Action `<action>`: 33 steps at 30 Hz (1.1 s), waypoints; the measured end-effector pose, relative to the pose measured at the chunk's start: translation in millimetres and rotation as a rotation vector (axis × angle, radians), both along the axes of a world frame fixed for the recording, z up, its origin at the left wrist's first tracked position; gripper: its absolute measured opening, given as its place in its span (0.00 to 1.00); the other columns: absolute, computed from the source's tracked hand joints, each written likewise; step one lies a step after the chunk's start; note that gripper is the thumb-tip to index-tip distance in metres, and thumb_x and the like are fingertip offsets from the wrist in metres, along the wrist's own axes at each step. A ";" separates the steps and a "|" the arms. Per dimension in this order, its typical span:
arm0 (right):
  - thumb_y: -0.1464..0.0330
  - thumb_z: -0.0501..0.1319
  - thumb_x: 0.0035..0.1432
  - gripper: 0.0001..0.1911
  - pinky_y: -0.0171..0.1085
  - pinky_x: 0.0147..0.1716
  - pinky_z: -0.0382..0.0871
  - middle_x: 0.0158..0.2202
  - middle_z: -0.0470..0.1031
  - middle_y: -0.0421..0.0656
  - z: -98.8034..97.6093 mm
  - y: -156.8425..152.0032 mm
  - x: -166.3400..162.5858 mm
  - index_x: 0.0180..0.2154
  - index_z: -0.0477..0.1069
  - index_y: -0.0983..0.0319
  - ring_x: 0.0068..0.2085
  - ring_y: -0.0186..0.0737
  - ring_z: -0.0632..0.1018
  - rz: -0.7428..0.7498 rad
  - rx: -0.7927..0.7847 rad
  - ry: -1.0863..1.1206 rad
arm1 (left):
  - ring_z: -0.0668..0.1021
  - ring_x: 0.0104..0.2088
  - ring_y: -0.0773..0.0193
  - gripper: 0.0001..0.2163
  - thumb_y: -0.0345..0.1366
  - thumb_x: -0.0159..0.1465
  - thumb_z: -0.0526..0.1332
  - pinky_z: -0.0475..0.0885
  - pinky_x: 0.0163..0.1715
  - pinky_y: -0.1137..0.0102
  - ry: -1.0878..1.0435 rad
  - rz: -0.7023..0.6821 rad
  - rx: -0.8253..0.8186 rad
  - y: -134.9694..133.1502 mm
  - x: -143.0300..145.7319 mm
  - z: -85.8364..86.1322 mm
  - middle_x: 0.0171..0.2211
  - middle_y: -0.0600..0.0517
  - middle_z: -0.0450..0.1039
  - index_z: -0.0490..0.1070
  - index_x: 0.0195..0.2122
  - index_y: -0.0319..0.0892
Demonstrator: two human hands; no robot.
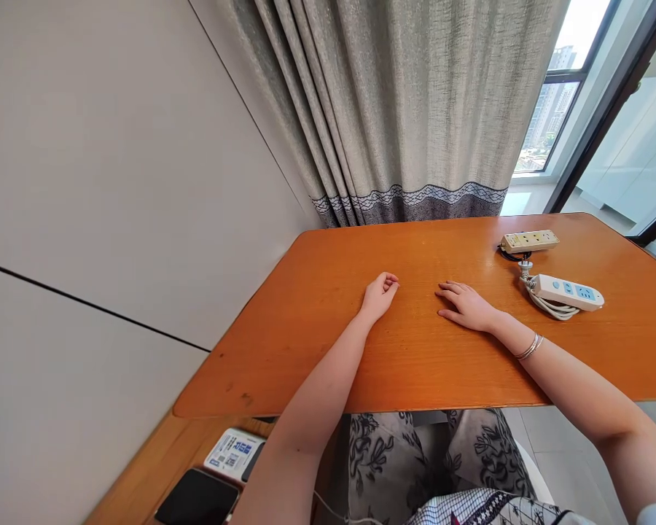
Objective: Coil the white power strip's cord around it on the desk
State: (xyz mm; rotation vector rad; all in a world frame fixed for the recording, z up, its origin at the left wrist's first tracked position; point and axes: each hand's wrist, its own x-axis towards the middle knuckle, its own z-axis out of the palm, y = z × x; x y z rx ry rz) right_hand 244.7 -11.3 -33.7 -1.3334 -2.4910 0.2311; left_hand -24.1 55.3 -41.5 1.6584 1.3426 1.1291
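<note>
Head view: two hands point(379, 295) point(467, 306), two power strips point(529, 240) point(571, 292).

Room in a high-rise flat: home or small office, can't tell which. Evidence: orange wooden table point(415, 350) set against a plain panelled wall point(114, 182), floor-length grey curtain point(404, 109) with patterned hem, dark-framed window point(557, 109) showing tower blocks outside, cream power strip point(529, 240) and white power strip point(571, 292) on the tabletop, pale tiled floor point(557, 452).

Silver bangles point(529, 346) sit behind the right hand point(467, 306); trousers point(383, 452) seem floral-patterned.
</note>
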 end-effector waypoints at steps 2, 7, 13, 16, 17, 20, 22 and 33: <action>0.55 0.58 0.67 0.29 0.59 0.66 0.60 0.67 0.65 0.58 -1.6 0.6 0.5 0.62 0.69 0.64 0.68 0.59 0.65 -0.002 0.004 0.003 | 0.71 0.27 0.68 0.02 0.32 0.59 0.62 0.66 0.31 0.71 0.013 -0.007 -0.003 0.2 -0.3 -1.1 0.29 0.54 0.72 0.71 0.34 0.44; 0.55 0.58 0.67 0.29 0.58 0.67 0.60 0.67 0.65 0.57 -2.2 0.3 0.1 0.63 0.69 0.63 0.68 0.59 0.65 -0.013 0.005 -0.015 | 0.71 0.26 0.68 0.02 0.32 0.60 0.61 0.67 0.31 0.71 0.041 -0.015 -0.007 0.5 -1.0 -1.6 0.29 0.54 0.72 0.71 0.34 0.43; 0.56 0.58 0.67 0.29 0.57 0.67 0.59 0.67 0.64 0.58 2.3 -1.9 -1.3 0.63 0.68 0.66 0.69 0.60 0.65 -0.022 -0.016 -0.033 | 0.71 0.27 0.68 0.01 0.31 0.61 0.60 0.67 0.32 0.71 0.067 -0.023 -0.013 -1.0 0.2 1.3 0.29 0.54 0.72 0.71 0.34 0.43; 0.56 0.58 0.67 0.29 0.58 0.67 0.59 0.67 0.64 0.58 1.9 -1.7 -0.9 0.63 0.68 0.66 0.69 0.60 0.65 -0.020 -0.017 -0.024 | 0.71 0.27 0.68 0.01 0.32 0.61 0.60 0.67 0.31 0.71 0.083 -0.029 -0.014 -1.9 0.2 2.8 0.29 0.54 0.72 0.71 0.34 0.43; 0.56 0.58 0.67 0.29 0.58 0.67 0.59 0.67 0.64 0.58 1.5 -1.5 -0.6 0.62 0.68 0.65 0.69 0.60 0.65 -0.016 -0.014 -0.018 | 0.71 0.27 0.67 0.01 0.32 0.61 0.61 0.67 0.32 0.71 0.089 -0.032 -0.014 -1.9 0.1 3.1 0.29 0.54 0.72 0.71 0.34 0.43; 0.55 0.57 0.67 0.29 0.59 0.67 0.60 0.67 0.65 0.57 0.1 -0.6 0.3 0.62 0.69 0.64 0.68 0.59 0.65 -0.007 -0.004 -0.009 | 0.72 0.29 0.67 0.01 0.32 0.61 0.61 0.67 0.33 0.71 0.108 -0.040 -0.014 -1.6 -0.6 3.3 0.30 0.54 0.73 0.71 0.34 0.44; 0.54 0.57 0.67 0.29 0.58 0.67 0.60 0.67 0.65 0.56 -0.3 -0.2 0.5 0.63 0.68 0.63 0.68 0.59 0.65 -0.008 -0.001 -0.016 | 0.73 0.29 0.66 0.01 0.32 0.61 0.61 0.67 0.33 0.70 0.119 -0.043 -0.015 -1.2 -1.0 3.2 0.30 0.54 0.74 0.71 0.34 0.44; 0.54 0.56 0.67 0.29 0.58 0.67 0.59 0.68 0.64 0.56 2.6 -1.9 -1.2 0.63 0.68 0.64 0.69 0.59 0.64 -0.024 -0.018 -0.039 | 0.77 0.33 0.64 0.02 0.31 0.62 0.59 0.70 0.37 0.69 0.160 -0.065 -0.025 -5.1 -0.6 9.3 0.31 0.52 0.76 0.71 0.34 0.44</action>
